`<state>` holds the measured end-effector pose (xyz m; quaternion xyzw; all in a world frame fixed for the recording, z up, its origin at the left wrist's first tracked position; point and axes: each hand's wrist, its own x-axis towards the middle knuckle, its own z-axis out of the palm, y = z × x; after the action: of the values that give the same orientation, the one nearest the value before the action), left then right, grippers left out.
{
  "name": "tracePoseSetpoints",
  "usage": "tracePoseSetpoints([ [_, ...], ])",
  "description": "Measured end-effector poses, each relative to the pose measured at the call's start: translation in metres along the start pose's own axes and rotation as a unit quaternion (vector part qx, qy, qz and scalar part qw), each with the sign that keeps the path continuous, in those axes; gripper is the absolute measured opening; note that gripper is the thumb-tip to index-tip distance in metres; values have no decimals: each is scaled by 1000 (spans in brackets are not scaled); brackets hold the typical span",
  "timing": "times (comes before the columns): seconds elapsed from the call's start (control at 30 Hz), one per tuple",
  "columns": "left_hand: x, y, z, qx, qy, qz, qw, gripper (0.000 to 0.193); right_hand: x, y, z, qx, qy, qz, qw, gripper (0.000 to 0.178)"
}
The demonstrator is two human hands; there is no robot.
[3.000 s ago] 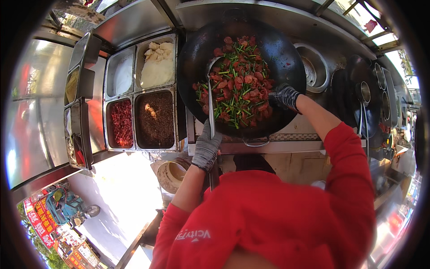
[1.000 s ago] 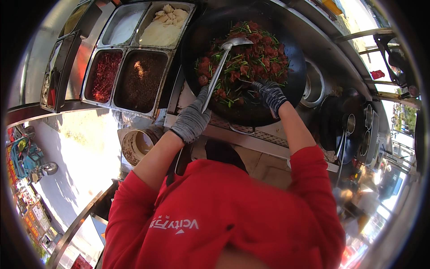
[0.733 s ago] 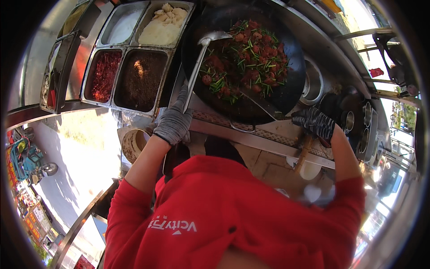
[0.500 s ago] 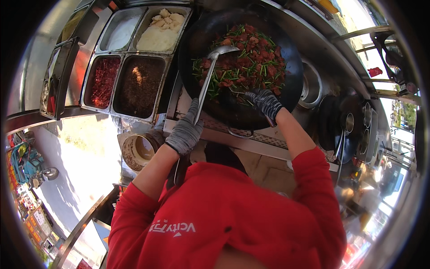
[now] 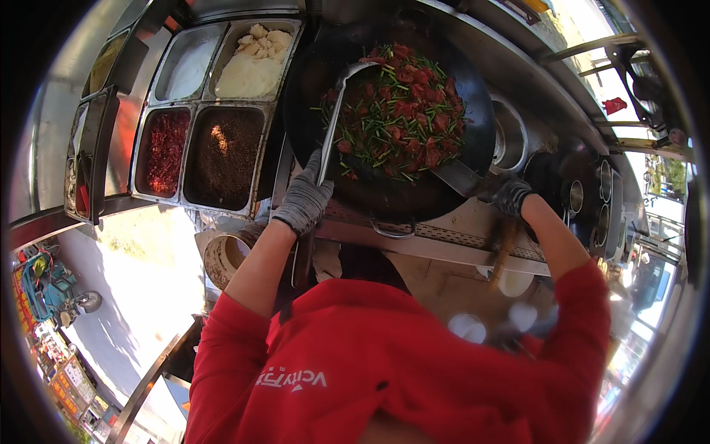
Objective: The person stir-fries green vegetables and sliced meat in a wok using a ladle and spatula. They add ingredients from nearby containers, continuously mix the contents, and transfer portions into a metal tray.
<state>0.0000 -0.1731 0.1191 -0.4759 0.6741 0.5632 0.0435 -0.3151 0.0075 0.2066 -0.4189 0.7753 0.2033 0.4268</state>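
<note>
we are gripping a ladle (image 5: 332, 127) in the left hand (image 5: 305, 198), a spatula (image 5: 455, 177) in the right hand (image 5: 507, 194), both crossing the edge of the wok (image 5: 477, 122); red pieces (image 5: 439, 122) and green stems (image 5: 364, 120) are leaving bare wall rightward.

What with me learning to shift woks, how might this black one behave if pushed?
The black wok is probably heavy, being wide and heaped with food. Its bowl curve suggests it could rock; loaded yet evenly round, it seems stiff.
</note>
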Motion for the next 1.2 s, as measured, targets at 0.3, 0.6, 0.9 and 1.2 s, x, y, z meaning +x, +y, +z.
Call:
tracePoseSetpoints([
  [0.3, -40, 5, 12, -65, 0, 69, 996, 68, 97, -72, 17, 133, 267, 44, 953, 51],
  [0.6, -60, 3, -29, 105, 50, 232, 966, 68, 5, -71, -3, 79, 339, 47, 936, 28],
  [0.9, 12, 8, -46, 183, 78, 114, 973, 69, -92, 12, -38, -106, 195, 149, 964, 39],
  [1.2, 21, 3, 20, -165, -62, 29, 984, 73, 111, -36, 34, 71, 305, 34, 949, 39],
])
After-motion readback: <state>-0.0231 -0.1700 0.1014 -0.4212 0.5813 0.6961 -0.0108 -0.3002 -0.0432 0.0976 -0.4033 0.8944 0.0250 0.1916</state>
